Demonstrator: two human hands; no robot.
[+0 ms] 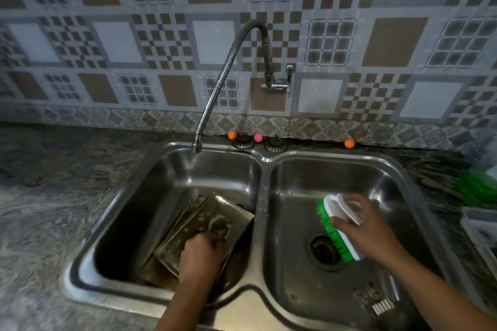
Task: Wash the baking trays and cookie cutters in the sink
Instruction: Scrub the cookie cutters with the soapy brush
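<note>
A soapy metal baking tray (188, 231) leans tilted in the left basin of the steel double sink (265, 160), with more trays stacked under it. My left hand (201, 252) is curled on the tray's lower part and seems to hold a dark scouring pad (219, 224) against it. In the right basin, my right hand (368, 234) grips a white scrubbing brush with green bristles (337, 223) above the drain (324, 248). A small ridged metal piece (382, 307) lies at the front of the right basin; what it is I cannot tell.
A flexible tap (228, 67) arches from the wall, its spout over the left basin's back edge. Sink strainers (274, 144) and small orange and pink balls (258, 137) sit behind the sink. A green object (477, 188) and a pale rack (481, 226) stand on the right counter.
</note>
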